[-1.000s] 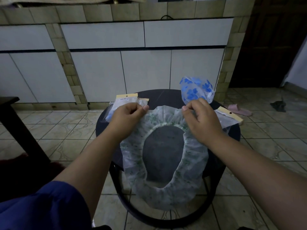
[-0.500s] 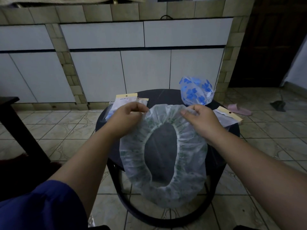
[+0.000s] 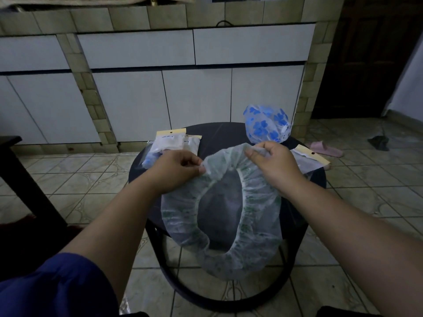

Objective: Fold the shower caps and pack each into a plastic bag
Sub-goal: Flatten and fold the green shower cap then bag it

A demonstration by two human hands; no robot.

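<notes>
Shower cap (image 3: 229, 216) hangs at frame centre over the bench (image 3: 229, 133) — left hand (image 3: 176, 170) and right hand (image 3: 272, 163) pinch its rim, now closer together; folding begins.

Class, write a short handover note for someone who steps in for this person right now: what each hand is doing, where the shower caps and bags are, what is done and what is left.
Left hand pinches the rim of the green-patterned shower cap; right hand pinches the rim further along. The cap hangs open, unfolded, over the round dark table.
Blue-flowered shower cap sits loose at the table's back right, not yet folded.
Packed bags with yellow headers lie at back left; an empty-looking bag lies at right.
Left to do: fold the held cap, bag it, then the blue one.
</notes>
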